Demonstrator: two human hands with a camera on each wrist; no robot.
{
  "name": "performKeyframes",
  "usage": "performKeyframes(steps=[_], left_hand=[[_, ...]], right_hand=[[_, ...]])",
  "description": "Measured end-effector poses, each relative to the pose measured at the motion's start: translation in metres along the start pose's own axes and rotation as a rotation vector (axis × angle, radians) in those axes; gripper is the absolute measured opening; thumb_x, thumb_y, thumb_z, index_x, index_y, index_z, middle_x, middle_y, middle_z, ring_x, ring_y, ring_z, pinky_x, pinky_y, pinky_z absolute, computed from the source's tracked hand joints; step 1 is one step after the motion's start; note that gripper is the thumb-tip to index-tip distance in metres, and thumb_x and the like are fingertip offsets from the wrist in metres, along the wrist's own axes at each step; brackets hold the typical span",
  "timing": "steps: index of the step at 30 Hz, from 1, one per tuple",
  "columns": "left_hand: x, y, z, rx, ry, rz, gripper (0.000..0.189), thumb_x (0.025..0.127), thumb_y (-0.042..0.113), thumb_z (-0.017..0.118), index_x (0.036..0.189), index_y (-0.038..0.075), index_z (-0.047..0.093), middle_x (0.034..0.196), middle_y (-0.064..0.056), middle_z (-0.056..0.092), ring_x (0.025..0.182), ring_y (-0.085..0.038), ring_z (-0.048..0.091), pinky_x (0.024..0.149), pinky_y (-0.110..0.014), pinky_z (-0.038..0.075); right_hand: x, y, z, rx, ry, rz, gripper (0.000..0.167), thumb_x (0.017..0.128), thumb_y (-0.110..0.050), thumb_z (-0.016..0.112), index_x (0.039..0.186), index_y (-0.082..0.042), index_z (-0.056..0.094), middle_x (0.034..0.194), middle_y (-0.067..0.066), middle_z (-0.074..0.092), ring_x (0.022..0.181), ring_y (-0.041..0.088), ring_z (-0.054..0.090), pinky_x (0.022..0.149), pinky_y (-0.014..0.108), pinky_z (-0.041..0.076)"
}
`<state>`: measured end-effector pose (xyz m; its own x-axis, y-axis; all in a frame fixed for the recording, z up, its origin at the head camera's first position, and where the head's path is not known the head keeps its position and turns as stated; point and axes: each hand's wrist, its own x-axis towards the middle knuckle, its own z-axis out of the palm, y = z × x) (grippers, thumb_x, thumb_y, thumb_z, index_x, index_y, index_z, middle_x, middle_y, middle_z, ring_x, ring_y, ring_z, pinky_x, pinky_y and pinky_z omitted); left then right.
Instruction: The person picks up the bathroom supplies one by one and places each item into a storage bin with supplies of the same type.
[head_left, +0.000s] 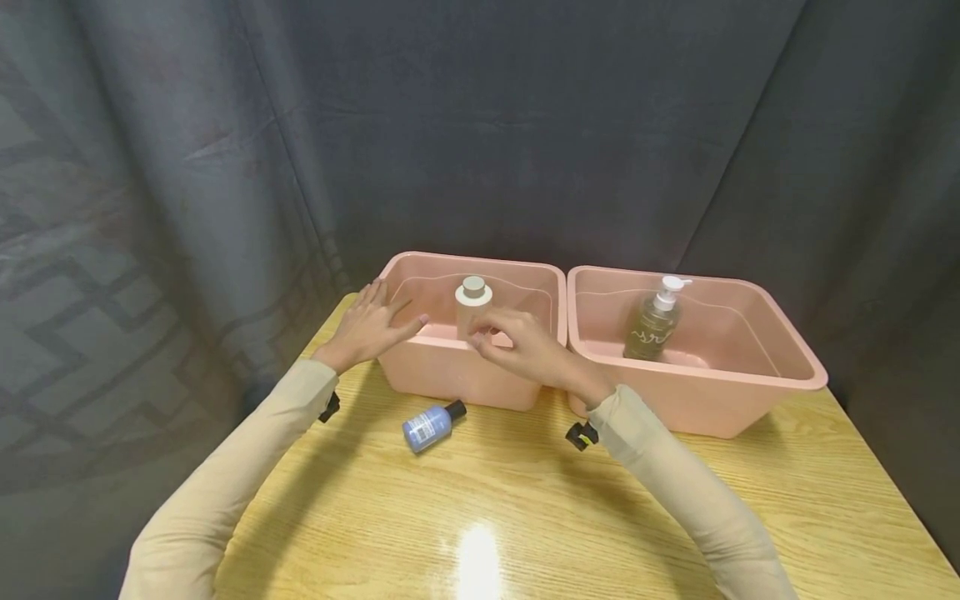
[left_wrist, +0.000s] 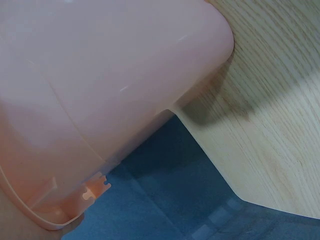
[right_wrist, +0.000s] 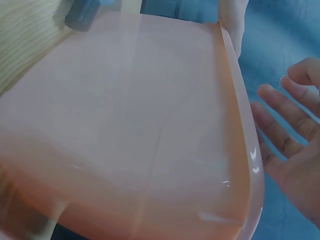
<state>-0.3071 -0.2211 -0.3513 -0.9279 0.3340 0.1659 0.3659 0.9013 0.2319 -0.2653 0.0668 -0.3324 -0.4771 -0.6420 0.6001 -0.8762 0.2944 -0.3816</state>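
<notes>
My left hand (head_left: pixel 367 329) lies at the left end of a pink plastic bin (head_left: pixel 457 375), its fingers stretched over the rim and thumb held apart. Inside that bin stands a white bottle (head_left: pixel 472 312) with a grey cap. Over the front rim, right beside the bottle, is my right hand (head_left: pixel 528 348). In the right wrist view its loosely bent fingers (right_wrist: pixel 287 120) are spread with nothing between them. A small blue bottle (head_left: pixel 429 428) with a black cap lies on its side on the table in front of the bin.
A second pink bin (head_left: pixel 712 400) stands against the first on the right. It holds a clear, olive-tinted pump bottle (head_left: pixel 649 332) with a white pump. Both bins are on a wooden table (head_left: pixel 375 517), with a dark grey curtain (head_left: pixel 510 125) behind.
</notes>
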Motion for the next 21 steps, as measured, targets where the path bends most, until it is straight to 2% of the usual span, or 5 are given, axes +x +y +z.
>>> performKeyframes(steps=[5, 12, 21], left_hand=[[0.001, -0.001, 0.001, -0.002, -0.001, 0.001, 0.090, 0.092, 0.077, 0.029, 0.154, 0.012, 0.037, 0.160, -0.030, 0.007, 0.148, -0.042, 0.002, 0.119, -0.053, 0.006], [0.001, -0.001, 0.000, -0.001, -0.001, 0.002, 0.089, 0.092, 0.077, 0.030, 0.153, 0.012, 0.038, 0.159, -0.031, 0.008, 0.148, -0.042, 0.002, 0.119, -0.053, 0.006], [0.000, 0.001, -0.001, 0.004, -0.008, -0.002, 0.087, 0.093, 0.075, 0.031, 0.154, 0.014, 0.036, 0.159, -0.031, 0.007, 0.148, -0.041, 0.001, 0.119, -0.052, 0.006]], right_hand=[[0.000, -0.002, 0.001, 0.017, -0.001, -0.023, 0.011, 0.094, -0.008, 0.067, 0.104, -0.005, 0.070, 0.101, 0.004, 0.069, 0.093, 0.014, 0.062, 0.083, 0.037, 0.055], [-0.002, -0.006, 0.002, 0.026, 0.003, -0.039, 0.013, 0.093, -0.006, 0.067, 0.106, -0.004, 0.069, 0.105, 0.007, 0.070, 0.098, 0.016, 0.063, 0.087, 0.027, 0.052], [-0.003, -0.015, 0.004, 0.028, -0.010, -0.072, 0.014, 0.092, -0.005, 0.067, 0.105, -0.002, 0.069, 0.104, 0.007, 0.069, 0.100, 0.018, 0.063, 0.088, 0.027, 0.052]])
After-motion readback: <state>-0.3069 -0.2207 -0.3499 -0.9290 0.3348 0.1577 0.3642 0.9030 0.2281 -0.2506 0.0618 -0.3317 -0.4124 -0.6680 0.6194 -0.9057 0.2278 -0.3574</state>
